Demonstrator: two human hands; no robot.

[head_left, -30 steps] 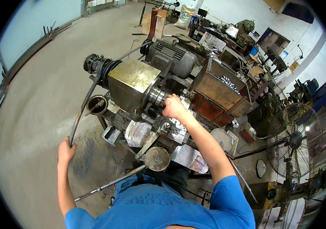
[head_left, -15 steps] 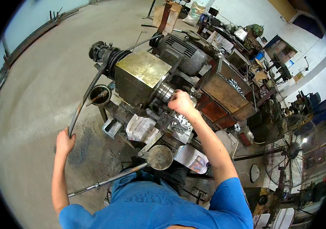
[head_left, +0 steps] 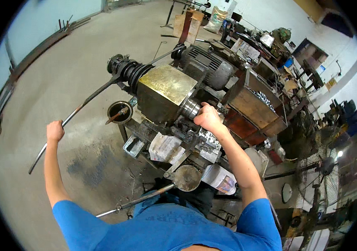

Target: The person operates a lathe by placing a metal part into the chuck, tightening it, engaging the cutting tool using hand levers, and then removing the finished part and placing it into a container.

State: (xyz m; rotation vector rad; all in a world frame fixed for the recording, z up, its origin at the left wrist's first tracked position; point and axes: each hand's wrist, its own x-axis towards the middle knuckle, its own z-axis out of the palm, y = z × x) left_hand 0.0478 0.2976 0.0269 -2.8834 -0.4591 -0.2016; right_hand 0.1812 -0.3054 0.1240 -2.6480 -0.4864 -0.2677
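My left hand (head_left: 55, 131) is closed around a long bare metal lever (head_left: 80, 107), whose free end sticks out below the fist. The lever runs up to the black ribbed pulley and collar end (head_left: 129, 70) of a lathe headstock (head_left: 168, 83) with a brassy flat top. At the headstock's other side, my right hand (head_left: 208, 118) is curled with its fingers pinched together right beside the shiny steel spindle nose (head_left: 191, 108). Whatever lies between those fingers is hidden. Below the right hand sits a slide block (head_left: 208, 146) covered with bright metal chips.
A dark motor (head_left: 207, 67) stands behind the headstock. Right of it is a wooden bin (head_left: 245, 98) holding small metal pieces. A black pot (head_left: 120, 112) with a brush hangs at the left. Nearer me are a round plate (head_left: 187, 178), a handle rod (head_left: 145, 197) and a pedestal fan (head_left: 325, 166).
My left hand has swung the lever outward to the left and up, and more of its free end shows. My right hand stays at the spindle nose. The whole view has shifted slightly.
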